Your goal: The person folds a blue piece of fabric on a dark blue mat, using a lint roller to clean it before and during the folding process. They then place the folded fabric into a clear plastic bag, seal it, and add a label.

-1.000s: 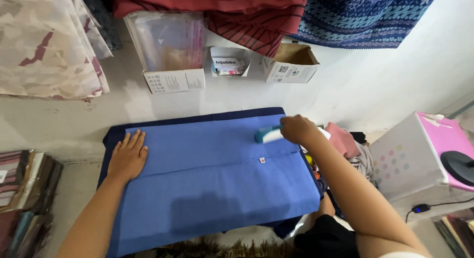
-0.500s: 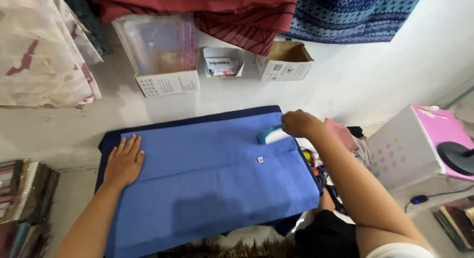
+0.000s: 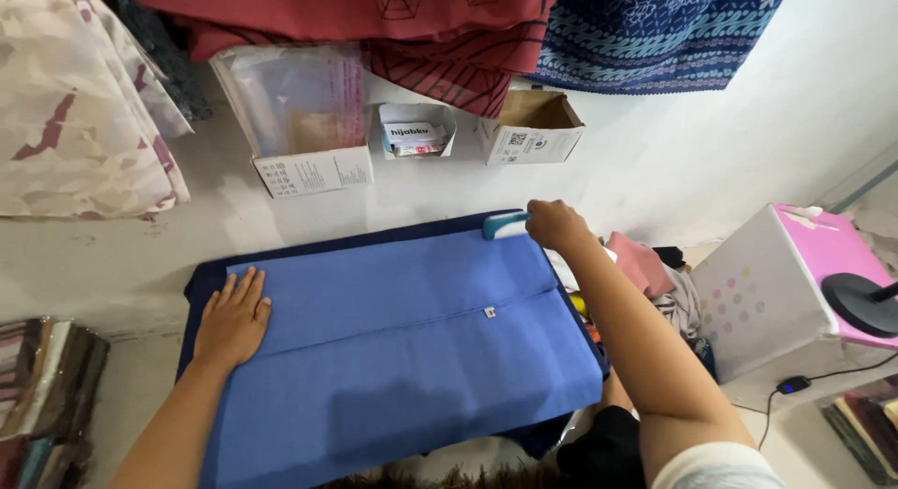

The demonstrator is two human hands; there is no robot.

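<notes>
At the blue cloth's (image 3: 393, 349) far edge, right hand (image 3: 554, 223) grip clamped on sideways-lying iron (image 3: 503, 225).

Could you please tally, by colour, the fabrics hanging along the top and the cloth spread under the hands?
Red hanging fabric: 1
Dark blue patterned hanging fabric: 1
Cream and maroon printed fabric: 1
Blue cloth, pressed flat by the left hand while the right hand holds a teal tool at its far edge: 1
Total: 4
</notes>
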